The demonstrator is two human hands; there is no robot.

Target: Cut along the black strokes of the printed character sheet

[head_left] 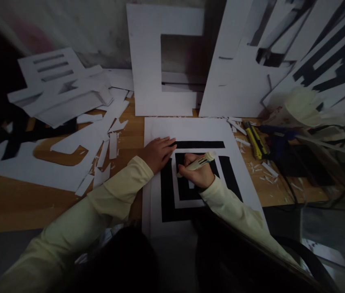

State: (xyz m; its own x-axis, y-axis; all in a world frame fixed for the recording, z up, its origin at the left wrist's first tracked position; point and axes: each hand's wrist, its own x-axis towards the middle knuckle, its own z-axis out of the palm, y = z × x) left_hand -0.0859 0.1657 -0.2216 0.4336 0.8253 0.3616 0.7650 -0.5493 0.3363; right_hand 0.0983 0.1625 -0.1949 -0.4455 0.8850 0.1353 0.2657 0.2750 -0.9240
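Note:
A white board [157, 128] with a black pattern of nested rectangular shapes lies on the wooden table and reaches over its front edge. My left hand [159, 154] rests flat on the board's upper left part, its fingers extended to the left end of the top black bar [201, 144]. Over the inner black shape [186, 191], my right hand [197, 171] is closed around a thick, pale multi-colour pen [201, 161]. The pen's lower end points down and left toward the black shape; whether it touches the surface is too small to tell.
White cut-out boards [148, 81] stand against the wall behind. Scraps [113, 145] and cut sheets lie left. At right are a yellow cutter [255, 140], a blue glue gun [277, 132], cables and a cup [294, 114] of pale material. The table's front edge runs below.

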